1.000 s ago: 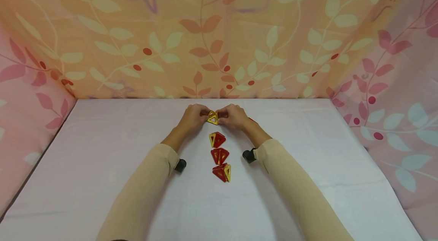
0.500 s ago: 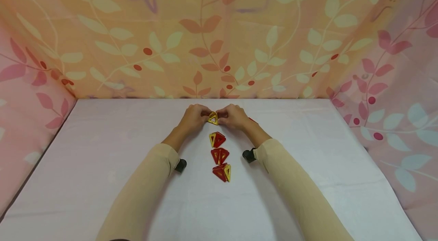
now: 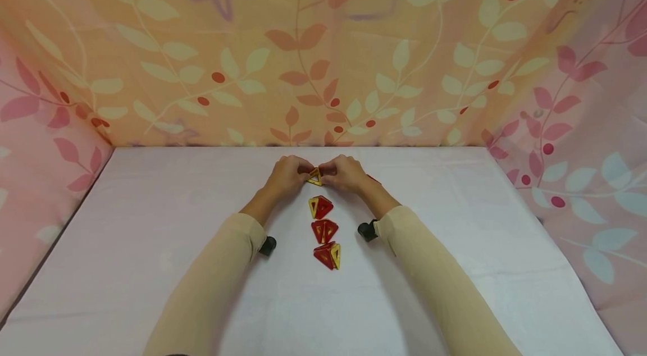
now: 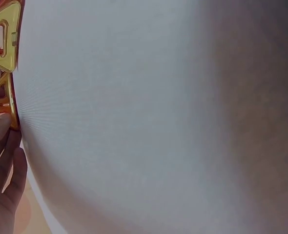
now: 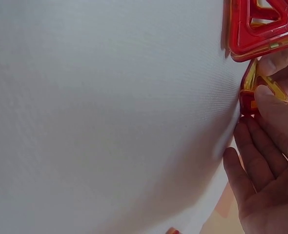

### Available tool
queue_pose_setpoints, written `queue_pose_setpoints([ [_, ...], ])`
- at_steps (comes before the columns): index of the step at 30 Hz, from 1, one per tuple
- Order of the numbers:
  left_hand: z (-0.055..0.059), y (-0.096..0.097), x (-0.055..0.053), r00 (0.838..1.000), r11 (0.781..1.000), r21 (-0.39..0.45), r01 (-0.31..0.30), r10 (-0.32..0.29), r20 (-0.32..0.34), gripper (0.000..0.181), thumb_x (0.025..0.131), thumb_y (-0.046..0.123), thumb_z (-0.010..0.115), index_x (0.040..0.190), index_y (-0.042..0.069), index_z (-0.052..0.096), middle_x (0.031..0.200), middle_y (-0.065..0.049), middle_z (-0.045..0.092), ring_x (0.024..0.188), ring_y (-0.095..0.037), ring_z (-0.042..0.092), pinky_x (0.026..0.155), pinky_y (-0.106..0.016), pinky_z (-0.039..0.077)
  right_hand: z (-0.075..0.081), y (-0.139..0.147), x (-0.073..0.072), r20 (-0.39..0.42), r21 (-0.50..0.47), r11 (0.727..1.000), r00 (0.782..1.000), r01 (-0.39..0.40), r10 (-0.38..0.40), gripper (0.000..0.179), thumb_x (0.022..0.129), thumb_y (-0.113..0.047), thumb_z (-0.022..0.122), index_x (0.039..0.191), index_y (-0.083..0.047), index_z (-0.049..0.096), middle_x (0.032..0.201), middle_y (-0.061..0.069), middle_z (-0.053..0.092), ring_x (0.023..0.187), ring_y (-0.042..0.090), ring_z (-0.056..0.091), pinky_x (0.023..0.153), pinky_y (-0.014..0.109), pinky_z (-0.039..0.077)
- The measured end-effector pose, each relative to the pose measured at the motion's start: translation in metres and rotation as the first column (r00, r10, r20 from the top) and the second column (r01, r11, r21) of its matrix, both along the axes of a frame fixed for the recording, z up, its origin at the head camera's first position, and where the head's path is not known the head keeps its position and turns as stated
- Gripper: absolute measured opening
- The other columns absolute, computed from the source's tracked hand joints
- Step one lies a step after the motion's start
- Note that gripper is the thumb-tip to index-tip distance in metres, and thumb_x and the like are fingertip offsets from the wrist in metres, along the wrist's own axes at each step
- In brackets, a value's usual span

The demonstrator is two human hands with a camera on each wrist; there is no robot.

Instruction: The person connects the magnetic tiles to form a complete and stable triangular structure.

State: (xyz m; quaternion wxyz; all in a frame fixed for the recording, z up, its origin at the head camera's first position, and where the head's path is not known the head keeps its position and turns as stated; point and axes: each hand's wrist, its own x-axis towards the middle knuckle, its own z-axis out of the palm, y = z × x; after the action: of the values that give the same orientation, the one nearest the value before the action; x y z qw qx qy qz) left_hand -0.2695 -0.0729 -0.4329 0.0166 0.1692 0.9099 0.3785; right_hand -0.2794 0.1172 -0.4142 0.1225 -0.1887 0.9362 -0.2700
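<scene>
Near the far edge of the table, my left hand (image 3: 287,175) and right hand (image 3: 345,172) pinch a small pyramid of magnetic triangle tiles (image 3: 315,178) from either side. Its near face is a yellow open triangle; the right wrist view shows red on the held pyramid (image 5: 248,101) as well. My left thumb presses on the yellow side in the left wrist view, the other fingers lying low by the cloth. Three similar red and yellow pyramids stand in a column toward me: the nearest to the hands (image 3: 320,207), the middle one (image 3: 324,231) and the closest to my body (image 3: 328,255).
A red piece (image 3: 374,178) shows partly behind my right wrist. White cloth covers the table (image 3: 126,243), and a patterned curtain (image 3: 303,53) rises right behind its far edge. Small black wrist cameras hang under both sleeves, the right one (image 3: 368,231) close to the column.
The held pyramid has tipped and sunk slightly between the fingers, so its upper part shows less. Both hands stay almost in place, and the three pyramids have not moved.
</scene>
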Motion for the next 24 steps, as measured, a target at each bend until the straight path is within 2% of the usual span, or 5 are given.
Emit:
queue_pose_setpoints([
  [6,0.0003,0.0006,0.001,1.0,1.0,0.008,0.008,-0.008,0.005,0.018,0.092,0.0,0.068,0.108,0.001,0.075,0.105,-0.01,0.074,0.104,-0.024,0.067,0.095,-0.039,0.051,-0.0006,0.0017,0.0,-0.014,-0.011,1.0,1.0,-0.005,0.005,0.04,0.092,-0.02,0.073,0.129,-0.009,0.067,0.124,0.004,0.069,0.124,0.022,0.058,0.106,0.046,0.041],
  [13,0.0,0.0004,0.0004,0.999,0.999,0.018,0.041,-0.041,-0.015,0.023,0.089,-0.001,0.07,0.111,-0.002,0.071,0.099,-0.013,0.074,0.092,-0.024,0.07,0.089,-0.039,0.053,-0.0015,0.0043,-0.0024,-0.046,-0.005,1.0,0.999,-0.013,0.013,0.037,0.092,-0.02,0.073,0.127,-0.01,0.069,0.12,0.004,0.071,0.122,0.021,0.06,0.106,0.048,0.039],
  [19,-0.0004,-0.0012,-0.0003,0.997,0.998,-0.011,0.067,-0.067,-0.03,0.036,0.088,0.0,0.068,0.124,0.002,0.067,0.114,-0.014,0.071,0.094,-0.025,0.067,0.089,-0.042,0.051,-0.0029,0.0057,-0.0031,-0.03,-0.01,1.0,1.0,0.001,-0.002,0.033,0.093,-0.018,0.071,0.126,-0.01,0.07,0.12,0.004,0.071,0.123,0.022,0.059,0.108,0.049,0.038],
  [24,0.0028,-0.002,0.0016,0.996,0.996,-0.022,0.09,-0.09,0.011,0.042,0.089,0.001,0.063,0.131,0.006,0.064,0.126,-0.01,0.067,0.09,-0.023,0.064,0.084,-0.04,0.05,-0.005,0.0063,-0.0042,-0.036,-0.022,1.0,0.999,0.009,-0.01,0.031,0.094,-0.016,0.07,0.124,-0.011,0.071,0.119,0.004,0.071,0.123,0.022,0.059,0.107,0.048,0.039],
])
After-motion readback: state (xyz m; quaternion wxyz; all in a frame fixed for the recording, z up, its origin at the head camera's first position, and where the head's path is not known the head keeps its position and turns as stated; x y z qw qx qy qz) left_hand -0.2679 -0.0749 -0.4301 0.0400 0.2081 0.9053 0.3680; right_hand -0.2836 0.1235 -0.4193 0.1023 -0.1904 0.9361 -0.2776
